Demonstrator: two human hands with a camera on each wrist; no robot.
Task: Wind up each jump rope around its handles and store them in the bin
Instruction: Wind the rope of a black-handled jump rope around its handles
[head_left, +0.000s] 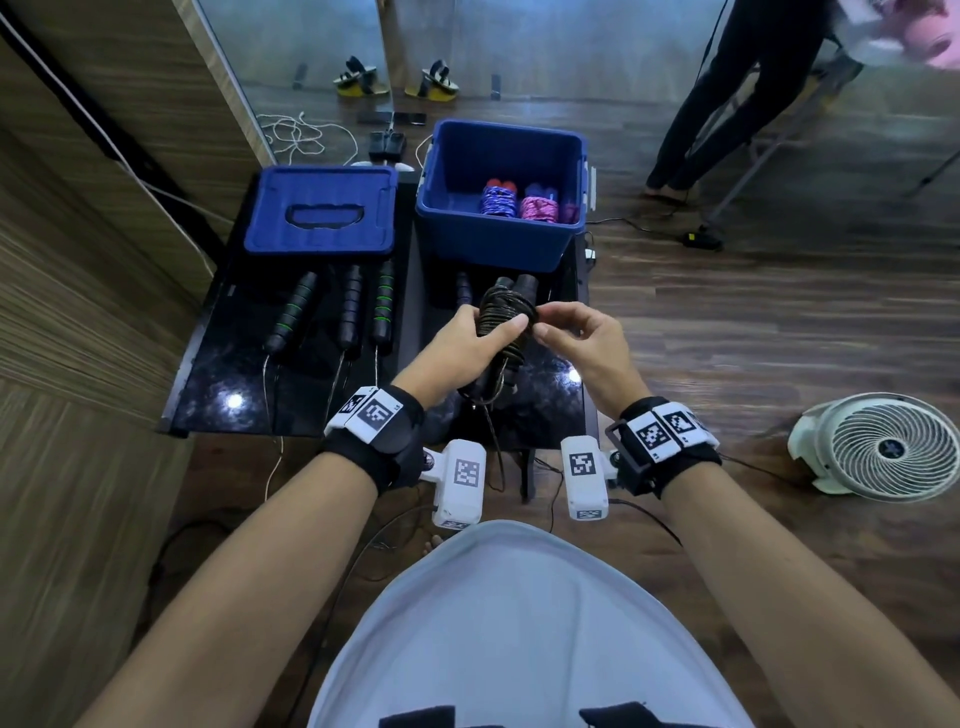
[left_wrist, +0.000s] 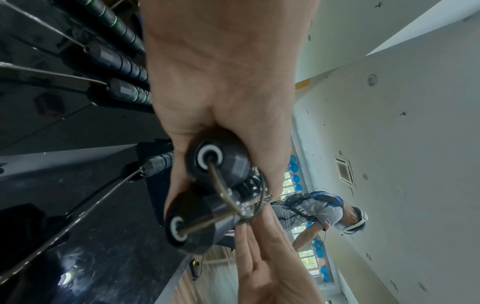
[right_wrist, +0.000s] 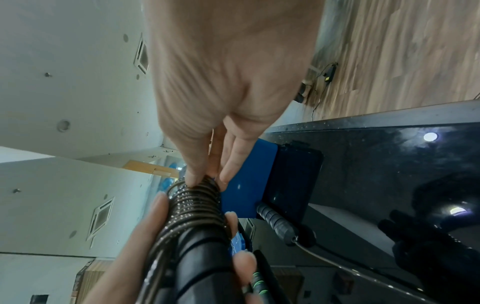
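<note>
A black jump rope has its two handles held side by side, with the cord coiled round them. My left hand grips this bundle above the black table; the handles' end caps point at the left wrist camera. My right hand pinches the cord at the coil's top right. A loose tail hangs down off the table's front. The blue bin behind holds a purple wound rope and a pink one.
The blue lid lies left of the bin. Three black handles with cords lie on the table's left half, and another handle by the bin. A white fan sits on the floor right. A person stands at the back right.
</note>
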